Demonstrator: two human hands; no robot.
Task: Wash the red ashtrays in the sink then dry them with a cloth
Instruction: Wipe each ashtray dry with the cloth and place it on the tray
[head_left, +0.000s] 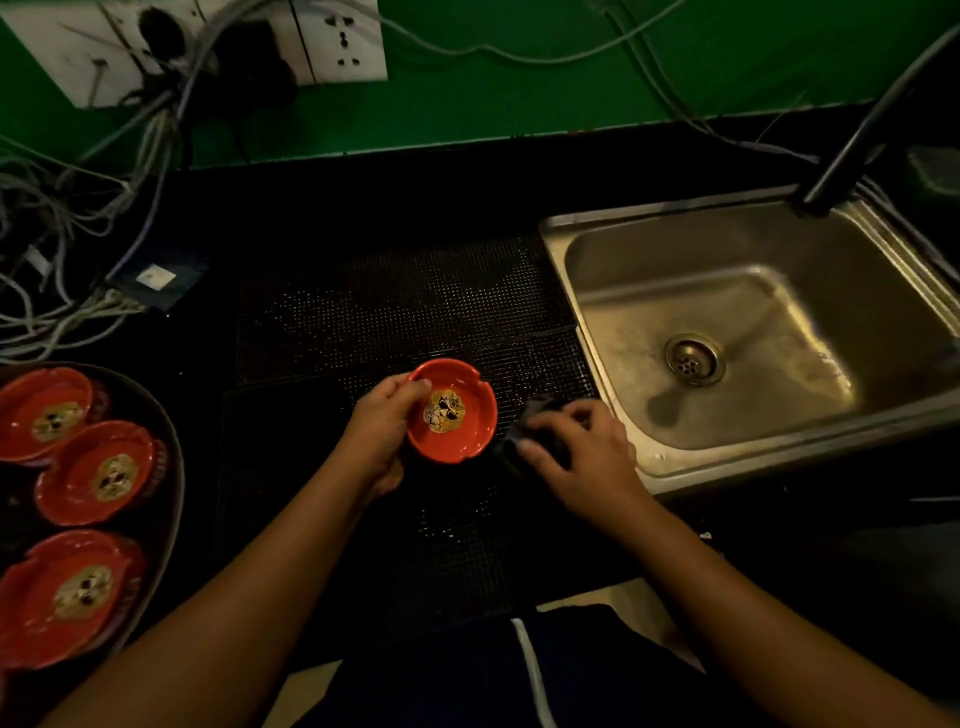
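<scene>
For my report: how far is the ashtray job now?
Done: unclear; the sink holds no ashtray. In hand: the left hand holds one red ashtray over the mat, the right hand grips a dark cloth, probably drying. Left: three ashtrays on the tray, state unknown.

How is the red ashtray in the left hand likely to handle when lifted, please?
Probably rigid: the red ashtray holds its bowl shape in the left hand. Its glossy surface looks possibly slippery. The low, wide form seems unlikely to tip.
</scene>
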